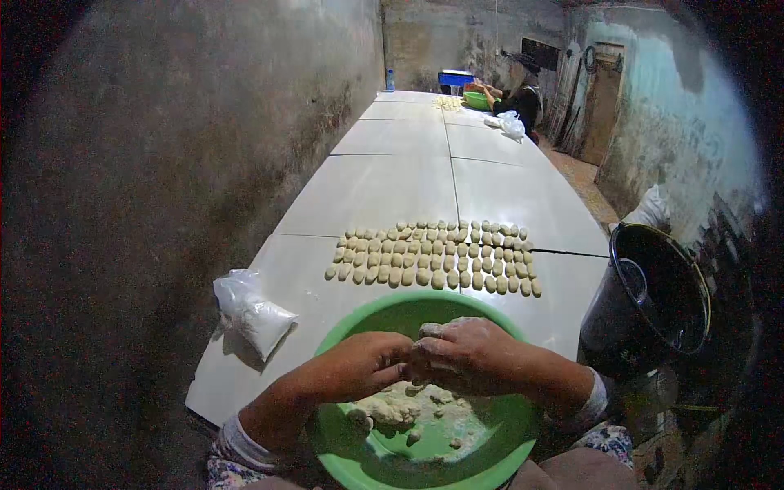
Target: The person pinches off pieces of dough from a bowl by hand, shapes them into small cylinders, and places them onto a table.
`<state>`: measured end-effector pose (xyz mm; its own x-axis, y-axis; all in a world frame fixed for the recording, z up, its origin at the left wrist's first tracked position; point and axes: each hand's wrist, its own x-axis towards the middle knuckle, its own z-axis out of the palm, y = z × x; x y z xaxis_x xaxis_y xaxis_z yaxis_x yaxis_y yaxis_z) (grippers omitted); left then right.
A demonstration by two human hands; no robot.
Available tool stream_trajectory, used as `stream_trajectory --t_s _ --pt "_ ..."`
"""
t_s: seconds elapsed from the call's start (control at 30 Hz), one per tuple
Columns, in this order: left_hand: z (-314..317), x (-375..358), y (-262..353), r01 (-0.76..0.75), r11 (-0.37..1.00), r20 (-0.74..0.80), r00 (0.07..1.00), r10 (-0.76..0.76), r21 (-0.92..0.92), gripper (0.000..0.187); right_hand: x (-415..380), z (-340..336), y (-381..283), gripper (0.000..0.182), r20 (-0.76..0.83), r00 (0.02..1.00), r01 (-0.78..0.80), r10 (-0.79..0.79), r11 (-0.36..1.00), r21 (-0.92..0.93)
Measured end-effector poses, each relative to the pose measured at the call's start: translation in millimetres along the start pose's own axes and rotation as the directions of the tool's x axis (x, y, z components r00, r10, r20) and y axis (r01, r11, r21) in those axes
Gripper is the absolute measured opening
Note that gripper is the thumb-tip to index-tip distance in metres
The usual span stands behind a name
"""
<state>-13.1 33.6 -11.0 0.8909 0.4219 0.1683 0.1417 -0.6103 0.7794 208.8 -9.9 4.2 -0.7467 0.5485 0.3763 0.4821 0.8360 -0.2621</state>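
A green bowl [384,314] sits at the near edge of the white tiled table [392,188], with pale dough lumps [400,408] in its bottom. My left hand [367,363] and my right hand [465,353] meet fingertip to fingertip above the bowl, both dusted with flour. They pinch something small between them, apparently a bit of dough, mostly hidden by the fingers. Beyond the bowl lie several rows of small shaped dough pieces [433,257] on the table.
A clear plastic bag of white flour [253,314] lies left of the bowl. A large dark pot [653,302] stands at the right. Far down the table another person [514,94] works by a green bowl [475,100], a white bag [510,124] and more dough pieces.
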Motion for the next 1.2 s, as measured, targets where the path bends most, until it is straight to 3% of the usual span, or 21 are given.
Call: stream_trajectory --t_s 0.07,0.13,0.27,0.37,0.47,0.57,0.63,0.7,0.73,0.77,0.83,0.9,1.03,1.17,1.2 --pt "0.1 -0.3 -0.1 -0.069 0.998 -0.004 0.998 0.069 0.001 0.018 0.4 -2.0 -1.3 0.036 -0.012 1.000 0.016 -0.017 0.999 -0.050" --pt "0.5 -1.4 2.7 0.055 0.990 -0.013 0.998 -0.057 -0.130 0.017 2.5 -8.7 -6.6 0.036 -0.023 1.000 0.001 -0.001 1.000 -0.012" --pt "-6.0 -0.5 -3.9 0.020 0.992 0.019 1.000 -0.017 -0.128 0.018 0.8 -4.4 -2.0 0.035 -0.046 0.998 -0.048 0.045 0.996 -0.072" --pt "-10.2 0.6 17.2 0.244 0.868 -0.012 0.961 -0.276 -0.433 0.021 3.6 -12.2 -7.3 0.035 -0.038 0.990 -0.135 0.133 0.990 -0.037" --pt "-11.4 1.3 24.3 0.267 0.867 -0.040 0.949 -0.312 -0.421 0.019 3.4 -16.3 -10.3 0.034 -0.038 0.979 -0.199 0.198 0.980 -0.014" --pt "-7.6 0.1 16.6 0.237 0.857 -0.045 0.956 -0.289 -0.458 0.018 3.1 -12.5 -9.0 0.038 0.002 0.992 -0.128 0.128 0.991 -0.029" --pt "-7.1 0.3 13.7 0.235 0.860 -0.042 0.958 -0.284 -0.453 0.018 3.9 -9.1 -7.7 0.036 -0.134 0.989 -0.062 0.055 0.997 -0.052" --pt "-7.2 0.6 11.9 0.120 0.938 -0.001 0.992 -0.127 -0.324 0.022 2.5 -5.6 -5.4 0.036 -0.136 0.990 -0.044 0.036 0.997 -0.059" --pt "-6.5 0.3 10.9 0.120 0.938 -0.001 0.992 -0.128 -0.324 0.022 1.9 -4.9 -4.6 0.036 -0.137 0.990 -0.025 0.016 0.997 -0.067" --pt "-5.0 -0.4 9.8 0.127 0.910 0.006 0.991 -0.135 -0.395 0.026 1.7 -7.1 -5.8 0.036 -0.137 0.990 -0.025 0.016 0.997 -0.067" --pt "-4.2 -1.0 11.3 0.132 0.876 0.013 0.990 -0.143 -0.463 0.031 1.2 -12.9 -9.6 0.031 0.038 0.995 -0.091 0.095 0.992 -0.090" --pt "-4.6 -0.9 16.4 0.144 0.919 0.006 0.988 -0.152 -0.367 0.038 -0.1 -13.3 -9.6 0.030 0.013 0.997 -0.070 0.071 0.994 -0.090" --pt "0.6 0.2 13.4 0.082 0.902 -0.034 0.994 -0.106 -0.424 0.041 -0.1 -14.3 -13.0 0.033 0.003 0.998 -0.067 0.068 0.994 -0.090" --pt "-2.7 2.0 11.5 0.119 0.894 -0.026 0.989 -0.144 -0.433 0.032 -0.8 -13.8 -11.7 0.038 -0.043 0.998 -0.057 0.052 0.992 -0.115" --pt "-3.0 2.4 10.0 0.115 0.902 -0.011 0.991 -0.131 -0.417 0.028 0.4 -14.0 -13.5 0.041 -0.037 0.993 -0.114 0.110 0.989 -0.099"
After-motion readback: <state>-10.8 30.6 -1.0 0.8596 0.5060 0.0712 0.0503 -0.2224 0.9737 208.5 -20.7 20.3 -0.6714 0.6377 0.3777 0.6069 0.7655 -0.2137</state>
